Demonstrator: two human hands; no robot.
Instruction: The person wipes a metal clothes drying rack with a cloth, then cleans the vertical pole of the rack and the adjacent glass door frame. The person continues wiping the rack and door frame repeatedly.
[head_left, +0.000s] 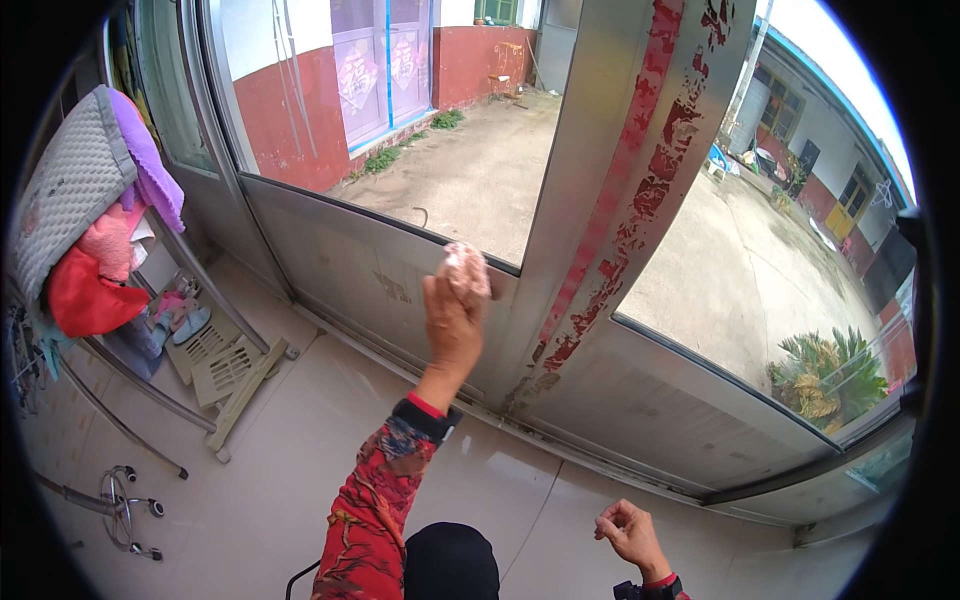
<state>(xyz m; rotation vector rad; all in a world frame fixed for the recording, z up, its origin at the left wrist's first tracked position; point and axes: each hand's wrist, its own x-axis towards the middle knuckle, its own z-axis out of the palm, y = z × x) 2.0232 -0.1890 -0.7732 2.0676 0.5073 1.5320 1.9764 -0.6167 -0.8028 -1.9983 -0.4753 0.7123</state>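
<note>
My left hand (454, 322) grips a crumpled pale pink-and-white cloth (466, 270), slightly blurred. The cloth is over the lower frame of a metal-framed glass door panel (420, 232), near its corner. Below the glass, the metal lower panel (360, 277) has grey stains. To the right runs a broad upright metal stile (592, 187) with strips of torn, faded red paper stuck along it. My right hand (634, 534) hangs above the tiled floor at the lower right, fingers curled in, with nothing visible in it.
At the left, a metal-framed rack (217, 300) bears a quilted grey pad (75, 180) and red, pink and purple cloths. Slippers (191, 324) and a slatted plastic piece (225, 367) lie beneath. A wheeled base (124, 510) stands nearby. Beyond the glass is a concrete yard (465, 165).
</note>
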